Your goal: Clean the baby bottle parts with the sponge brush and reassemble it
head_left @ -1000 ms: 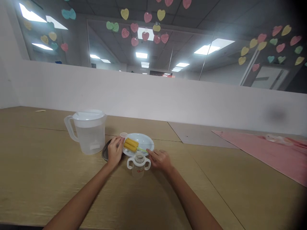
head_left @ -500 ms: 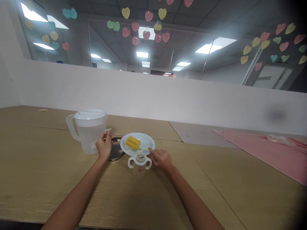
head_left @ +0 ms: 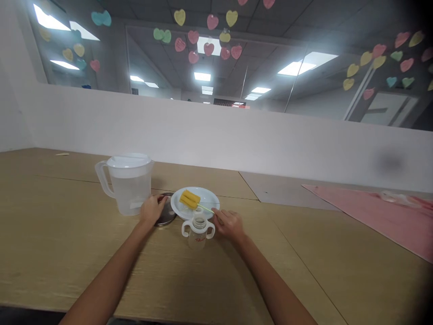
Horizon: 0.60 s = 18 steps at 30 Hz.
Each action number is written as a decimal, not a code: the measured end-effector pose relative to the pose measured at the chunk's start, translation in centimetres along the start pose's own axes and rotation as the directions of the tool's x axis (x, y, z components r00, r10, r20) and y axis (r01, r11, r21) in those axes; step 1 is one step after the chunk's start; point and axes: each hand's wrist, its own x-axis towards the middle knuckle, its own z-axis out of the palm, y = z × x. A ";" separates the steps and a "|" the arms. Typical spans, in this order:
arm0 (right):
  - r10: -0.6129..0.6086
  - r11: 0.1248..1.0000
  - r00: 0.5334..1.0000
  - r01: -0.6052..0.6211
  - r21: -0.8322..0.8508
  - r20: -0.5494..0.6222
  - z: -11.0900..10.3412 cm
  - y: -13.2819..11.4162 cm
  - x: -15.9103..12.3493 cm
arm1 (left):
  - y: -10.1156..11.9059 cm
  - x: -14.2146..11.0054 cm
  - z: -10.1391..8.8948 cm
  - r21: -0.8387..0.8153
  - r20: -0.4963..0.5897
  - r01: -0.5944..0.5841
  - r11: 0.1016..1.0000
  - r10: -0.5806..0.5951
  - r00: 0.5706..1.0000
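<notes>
My left hand [head_left: 152, 210] lies palm down, fingers curled, over the left part of a round metal dish [head_left: 167, 217] beside a clear water pitcher [head_left: 127, 185]. Whatever its fingers hold is hidden. My right hand [head_left: 230, 224] rests on the table with its fingertips pinched on the thin green handle of a yellow sponge brush [head_left: 190, 199]. The brush lies on a white plate [head_left: 206, 197]. Between my two hands stands a clear baby bottle [head_left: 198, 230] with two white handles and no cap.
A low white partition runs along the far edge of the wooden table [head_left: 101, 253], with heart-decorated glass above it. A pink mat [head_left: 379, 216] covers the table's right side, with a crumpled clear wrapper [head_left: 394, 196] on it.
My left hand carried a small white cap from the plate's rim leftward past the pitcher, then dropped onto the metal dish. My right hand stayed at the brush handle.
</notes>
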 end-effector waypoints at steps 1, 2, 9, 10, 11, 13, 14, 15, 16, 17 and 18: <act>0.062 0.998 0.998 -0.062 0.026 -0.009 0.0 0.0 0.0 | 0.1 0.0 -0.1 0.001 -0.013 -0.022 1.000 0.022 1.000; 0.137 0.989 0.990 -0.136 0.051 -0.019 -0.1 -0.1 0.1 | 0.2 -0.1 -0.1 -0.003 -0.038 -0.054 0.999 0.053 0.998; 0.355 0.932 0.934 -0.351 0.087 -0.036 -0.2 0.1 0.3 | 2.9 -1.3 0.0 -0.140 -0.148 -0.499 0.855 0.481 0.864; 0.352 0.934 0.935 -0.348 0.079 -0.036 -0.2 0.1 0.3 | 3.4 -1.6 0.2 -0.146 -0.107 -0.550 0.822 0.539 0.835; 0.346 0.937 0.937 -0.343 0.071 -0.037 -0.2 0.0 0.4 | 3.7 -1.8 0.3 -0.146 -0.060 -0.586 0.797 0.584 0.810; 0.330 0.943 0.943 -0.327 0.061 -0.042 -0.2 -0.1 0.4 | 4.2 -2.2 0.5 -0.140 0.025 -0.621 0.771 0.630 0.776; 0.319 0.947 0.946 -0.317 0.057 -0.046 -0.1 -0.1 0.4 | 4.3 -2.3 0.6 -0.138 0.056 -0.625 0.768 0.636 0.770; 0.310 0.950 0.949 -0.308 0.052 -0.049 -0.1 -0.1 0.4 | 4.3 -2.4 0.7 -0.139 0.077 -0.622 0.770 0.635 0.769; 0.299 0.954 0.953 -0.297 0.047 -0.047 -0.1 -0.2 0.4 | 4.3 -2.4 0.8 -0.141 0.089 -0.616 0.775 0.630 0.772; 0.288 0.957 0.957 -0.286 0.042 -0.043 -0.1 -0.2 0.3 | 4.2 -2.4 0.8 -0.144 0.095 -0.608 0.781 0.622 0.777; 0.278 0.960 0.960 -0.277 0.037 -0.038 -0.1 -0.2 0.3 | 4.1 -2.4 0.9 -0.145 0.098 -0.598 0.788 0.613 0.784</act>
